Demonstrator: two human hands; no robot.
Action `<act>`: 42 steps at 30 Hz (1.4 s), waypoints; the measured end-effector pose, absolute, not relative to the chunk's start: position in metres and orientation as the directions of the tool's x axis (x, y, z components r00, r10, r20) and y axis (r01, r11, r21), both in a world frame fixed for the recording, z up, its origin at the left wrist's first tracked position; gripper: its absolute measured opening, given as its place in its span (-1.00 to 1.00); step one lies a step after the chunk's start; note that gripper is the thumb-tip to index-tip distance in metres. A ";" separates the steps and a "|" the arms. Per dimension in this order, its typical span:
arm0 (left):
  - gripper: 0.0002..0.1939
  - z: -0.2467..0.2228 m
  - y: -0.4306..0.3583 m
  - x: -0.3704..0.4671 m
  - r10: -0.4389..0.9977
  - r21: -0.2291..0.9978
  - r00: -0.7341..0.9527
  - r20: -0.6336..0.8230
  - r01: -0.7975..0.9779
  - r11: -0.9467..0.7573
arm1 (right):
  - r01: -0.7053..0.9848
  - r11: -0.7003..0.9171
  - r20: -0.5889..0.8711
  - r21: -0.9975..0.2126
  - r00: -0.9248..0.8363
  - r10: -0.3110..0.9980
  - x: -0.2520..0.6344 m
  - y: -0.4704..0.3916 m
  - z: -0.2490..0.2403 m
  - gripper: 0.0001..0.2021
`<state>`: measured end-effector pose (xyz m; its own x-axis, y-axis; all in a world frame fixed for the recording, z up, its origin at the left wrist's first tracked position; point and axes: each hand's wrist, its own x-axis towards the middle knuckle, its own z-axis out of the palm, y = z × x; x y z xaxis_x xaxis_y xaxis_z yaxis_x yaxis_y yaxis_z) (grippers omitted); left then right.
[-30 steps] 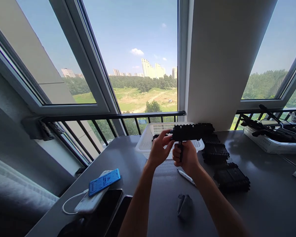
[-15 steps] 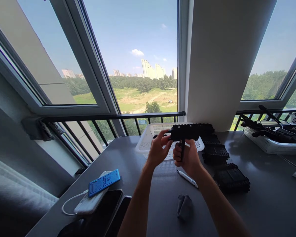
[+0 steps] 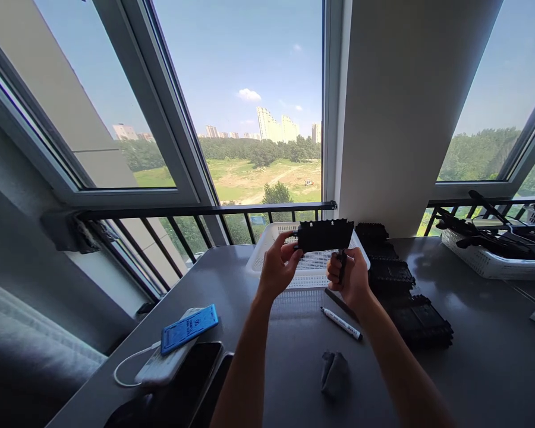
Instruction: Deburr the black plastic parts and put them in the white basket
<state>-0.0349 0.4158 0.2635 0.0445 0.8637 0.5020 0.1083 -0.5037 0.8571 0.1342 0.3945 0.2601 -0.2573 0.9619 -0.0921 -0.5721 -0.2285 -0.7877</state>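
Note:
My left hand point(image 3: 279, 264) pinches the left end of a flat black rectangular plastic part point(image 3: 325, 235) with a notched upper edge, held up over a white perforated basket point(image 3: 267, 277). Closed in a fist, my right hand point(image 3: 352, 278) grips a slim black hand tool point(image 3: 342, 264) upright, its top end at the lower right edge of the part. Its exact kind does not show. Below the right hand lie a thin dark strip point(image 3: 337, 301) and a white marker pen point(image 3: 341, 324). A crumpled grey cloth point(image 3: 334, 375) sits nearer me.
Similar black parts point(image 3: 421, 321) lie in a row of stacks on the right. A second white basket point(image 3: 485, 258) holds long black pieces. At left are a blue phone-shaped item point(image 3: 189, 330), a white power bank point(image 3: 154, 374) with cable, and dark phones point(image 3: 200, 362). A railing point(image 3: 196, 211) runs behind.
The black part has shifted slightly left and turned its plain face towards me. My right hand with the tool has moved right and a little down, uncovering the thin dark strip.

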 end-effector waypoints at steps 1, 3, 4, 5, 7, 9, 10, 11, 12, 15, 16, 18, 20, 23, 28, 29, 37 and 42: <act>-0.56 0.264 0.415 -0.035 0.862 0.854 0.050 0.505 0.116 -0.507 | -0.573 -0.233 -0.094 -0.786 -0.261 0.961 0.134 0.395 0.260 -0.71; -0.56 0.264 0.414 -0.035 0.859 0.848 0.054 0.509 0.135 -0.512 | -0.577 -0.238 -0.092 -0.782 -0.270 0.958 0.133 0.395 0.259 -0.72; -0.56 0.264 0.414 -0.035 0.859 0.847 0.053 0.510 0.144 -0.512 | -0.580 -0.238 -0.090 -0.779 -0.272 0.958 0.133 0.395 0.259 -0.72; -0.55 0.264 0.414 -0.035 0.859 0.846 0.050 0.510 0.151 -0.511 | -0.583 -0.237 -0.088 -0.777 -0.272 0.958 0.133 0.395 0.259 -0.73; -0.55 0.265 0.413 -0.035 0.859 0.845 0.048 0.510 0.158 -0.510 | -0.589 -0.237 -0.087 -0.773 -0.272 0.958 0.133 0.394 0.259 -0.73; -0.55 0.265 0.413 -0.035 0.857 0.843 0.053 0.513 0.156 -0.514 | -0.595 -0.237 -0.087 -0.768 -0.270 0.959 0.134 0.394 0.260 -0.73; -0.55 0.265 0.412 -0.035 0.855 0.842 0.053 0.516 0.154 -0.517 | -0.599 -0.239 -0.087 -0.765 -0.271 0.959 0.134 0.394 0.260 -0.74; -0.55 0.265 0.412 -0.035 0.854 0.841 0.053 0.518 0.154 -0.519 | -0.603 -0.239 -0.086 -0.761 -0.272 0.958 0.134 0.393 0.260 -0.74; -0.55 0.265 0.412 -0.035 0.854 0.840 0.051 0.518 0.153 -0.520 | -0.607 -0.239 -0.084 -0.758 -0.273 0.958 0.135 0.393 0.261 -0.74; -0.55 0.264 0.414 -0.036 0.858 0.847 0.049 0.511 0.143 -0.512 | -0.608 -0.245 -0.074 -0.755 -0.292 0.954 0.136 0.392 0.261 -0.70; -0.55 0.263 0.415 -0.036 0.860 0.850 0.048 0.508 0.135 -0.509 | -0.604 -0.244 -0.065 -0.758 -0.302 0.951 0.136 0.392 0.262 -0.68; -0.55 0.262 0.417 -0.037 0.860 0.853 0.042 0.508 0.109 -0.510 | -0.587 -0.226 -0.032 -0.777 -0.322 0.946 0.136 0.390 0.264 -0.64; -0.55 0.261 0.419 -0.038 0.858 0.854 0.036 0.513 0.083 -0.514 | -0.541 -0.159 0.024 -0.826 -0.315 0.949 0.135 0.387 0.267 -0.63; -0.57 0.263 0.420 -0.041 0.853 0.851 -0.010 0.522 0.067 -0.520 | -0.364 0.037 0.119 -0.931 -0.205 0.971 0.134 0.379 0.270 -0.62; -0.67 0.266 0.420 -0.047 0.824 0.833 -0.124 0.553 0.072 -0.549 | 0.145 0.261 0.238 -0.954 -0.160 0.958 0.140 0.359 0.258 -0.71; -0.69 0.267 0.420 -0.047 0.816 0.828 -0.143 0.560 0.085 -0.554 | 0.258 0.281 0.227 -0.924 -0.221 0.948 0.139 0.354 0.251 -0.74; -0.78 0.266 0.418 -0.046 0.760 0.775 -0.153 0.631 0.167 -0.610 | 0.693 0.329 0.067 -0.642 -0.377 0.924 0.103 0.334 0.152 -0.85; -0.82 0.267 0.413 -0.042 0.734 0.739 -0.094 0.673 0.136 -0.660 | 0.745 0.417 0.097 -0.521 -0.434 0.896 0.093 0.336 0.125 -0.82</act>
<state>-0.0422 0.4129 0.2668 -0.0944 0.7336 0.6729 0.1360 -0.6601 0.7387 0.0934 0.3365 0.1253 -0.4338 0.8958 0.0973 0.7449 0.4172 -0.5206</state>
